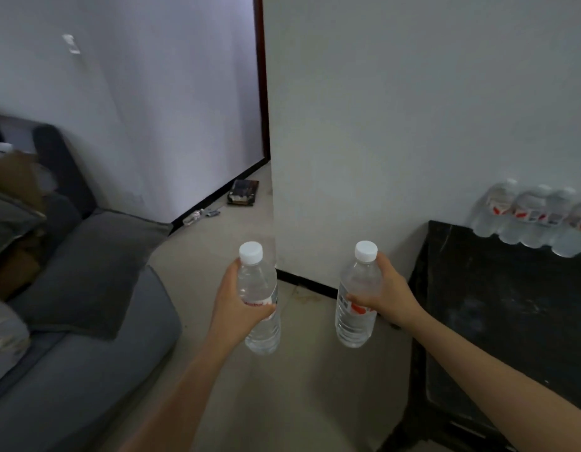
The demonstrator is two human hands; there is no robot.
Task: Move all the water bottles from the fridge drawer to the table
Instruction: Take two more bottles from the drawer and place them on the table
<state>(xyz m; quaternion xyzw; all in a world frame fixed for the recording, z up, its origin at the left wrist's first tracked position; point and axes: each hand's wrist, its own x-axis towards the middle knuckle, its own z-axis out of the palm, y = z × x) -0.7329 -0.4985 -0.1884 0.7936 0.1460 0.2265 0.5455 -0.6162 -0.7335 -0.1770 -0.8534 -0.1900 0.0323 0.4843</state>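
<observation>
We are gripping one water bottle (263,334) upright in our left hand (232,308) and a second water bottle (356,324) in our right hand (388,291), both above the floor (298,393). A white wall corner (315,158) is standing straight ahead. The black table (497,305), at the right, is carrying more bottles (537,220); a grey sofa (87,337) is sitting at the left.

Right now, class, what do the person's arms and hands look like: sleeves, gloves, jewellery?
The left hand and right hand are bare: no gloves, rings or watch show. The left forearm and right forearm are uncovered, no sleeve in view.
</observation>
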